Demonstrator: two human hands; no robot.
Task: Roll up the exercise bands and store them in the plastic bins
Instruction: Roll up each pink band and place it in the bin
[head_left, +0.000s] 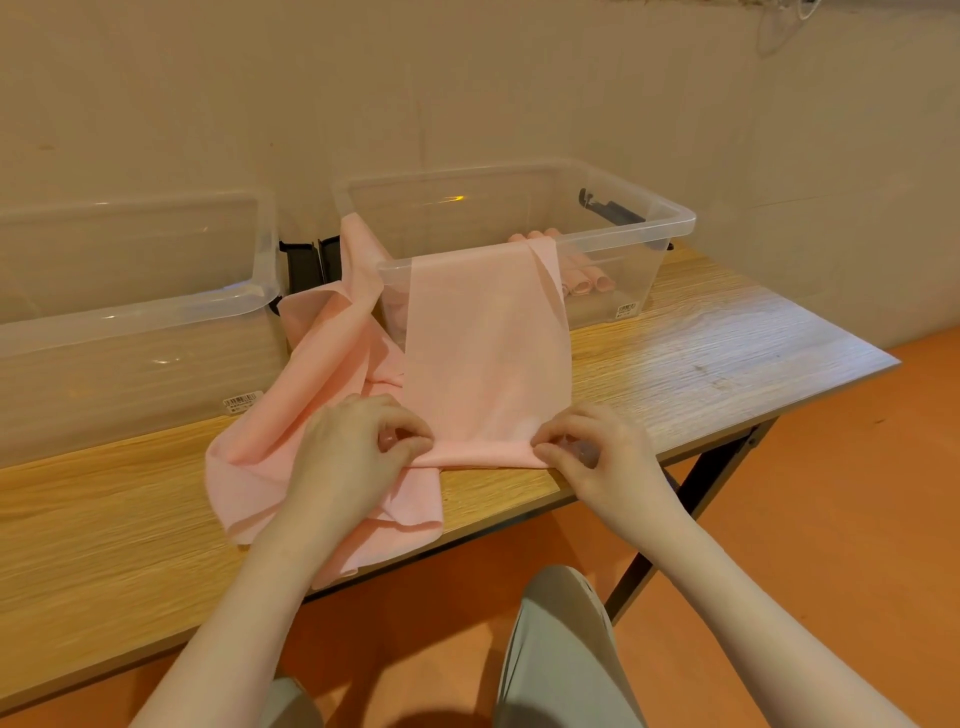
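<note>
Both hands pinched the near end of a pink band: the left hand and the right hand at opposite corners. It lay on the wooden table, draped over the right bin's front rim (pink rolls lay inside), beside a loose pink heap and the left bin.

Wooden table, orange floor

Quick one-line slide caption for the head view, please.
Both hands, left hand and right hand, pinch the near end of a pink band draped from the right bin, starting a roll.
</note>
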